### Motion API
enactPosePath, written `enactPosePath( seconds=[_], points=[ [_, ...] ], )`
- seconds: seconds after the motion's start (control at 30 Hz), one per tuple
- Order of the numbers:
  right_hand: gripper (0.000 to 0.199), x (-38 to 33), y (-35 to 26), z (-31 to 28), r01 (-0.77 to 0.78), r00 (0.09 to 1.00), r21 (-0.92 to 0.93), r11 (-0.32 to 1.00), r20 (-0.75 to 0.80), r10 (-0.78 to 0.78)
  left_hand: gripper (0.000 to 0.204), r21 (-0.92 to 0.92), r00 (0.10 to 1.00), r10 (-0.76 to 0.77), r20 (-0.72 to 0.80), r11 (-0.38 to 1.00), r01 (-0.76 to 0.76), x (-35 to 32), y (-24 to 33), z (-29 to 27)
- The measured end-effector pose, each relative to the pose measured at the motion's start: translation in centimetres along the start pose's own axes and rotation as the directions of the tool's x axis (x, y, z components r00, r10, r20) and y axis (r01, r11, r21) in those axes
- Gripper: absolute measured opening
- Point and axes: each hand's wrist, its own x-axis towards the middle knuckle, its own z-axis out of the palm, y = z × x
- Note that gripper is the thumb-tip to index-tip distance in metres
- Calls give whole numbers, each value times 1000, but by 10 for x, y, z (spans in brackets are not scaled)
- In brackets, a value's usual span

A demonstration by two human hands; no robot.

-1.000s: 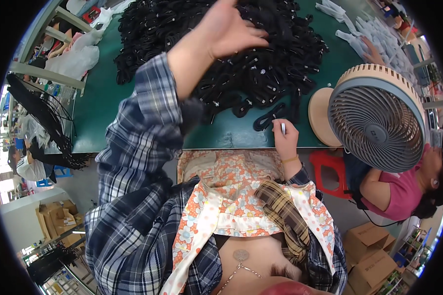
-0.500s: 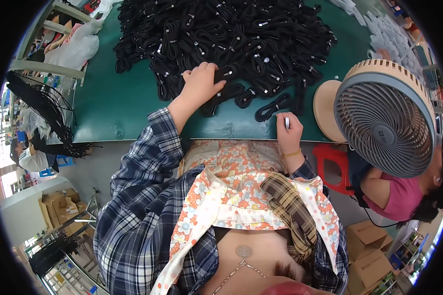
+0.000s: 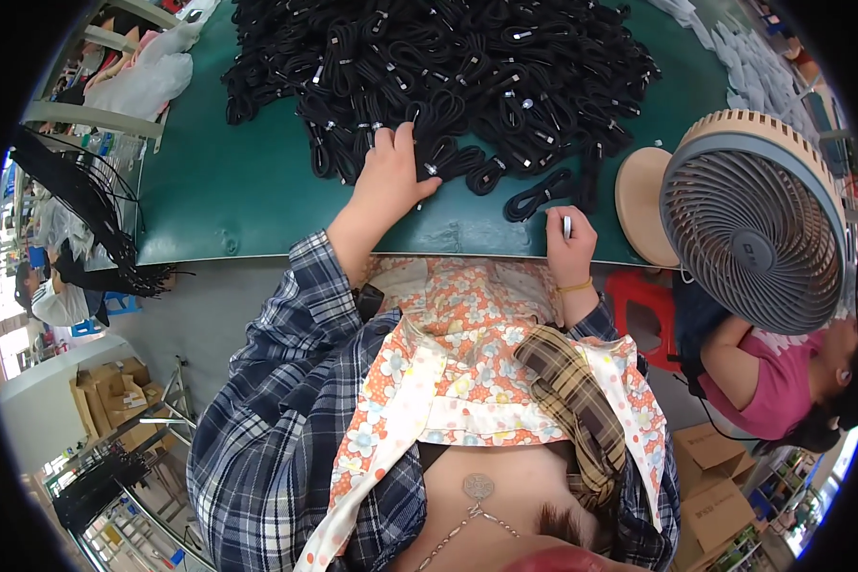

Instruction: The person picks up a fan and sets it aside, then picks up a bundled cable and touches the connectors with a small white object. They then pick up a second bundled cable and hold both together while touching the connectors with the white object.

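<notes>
Hands at work on a heap of bundled black cables on a green-topped table.

The left hand [image 3: 394, 176] lies on the near edge of the cable pile [image 3: 448, 76], fingers spread over coiled bundles, their tips partly buried. The right hand [image 3: 569, 243] rests at the table [image 3: 229, 191] edge, fingers pinching a small silvery piece [image 3: 566, 226] too small to identify; one loose cable bundle [image 3: 536, 195] lies just beyond. A round beige desk fan [image 3: 748, 224] hides the table's right end. Brown cardboard boxes [image 3: 105, 400] sit on the floor.
</notes>
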Motion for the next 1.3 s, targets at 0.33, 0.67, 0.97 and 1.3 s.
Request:
enactPosePath(
  seconds=[0.33, 0.67, 0.97, 1.3],
  points=[
    [7, -4, 7, -3, -143, 990, 39, 989, 16, 143, 61, 149, 997, -26, 70, 989, 15, -1, -7, -5],
    [14, 20, -125, -30, 129, 912, 194, 972, 362, -193, 34, -977, 978, 16, 209, 54, 208, -18, 93, -86],
    [51, -6, -141, -20, 36, 974, 561, 827, 165, -153, 43, -912, 954, 203, 221, -303, 275, -32, 114, -88],
    [56, -7, -130, -26, 138, 954, 679, 721, 105, -282, 49, -906, 890, 421, 176, -283, 313, -37, 111, -84]
  ],
)
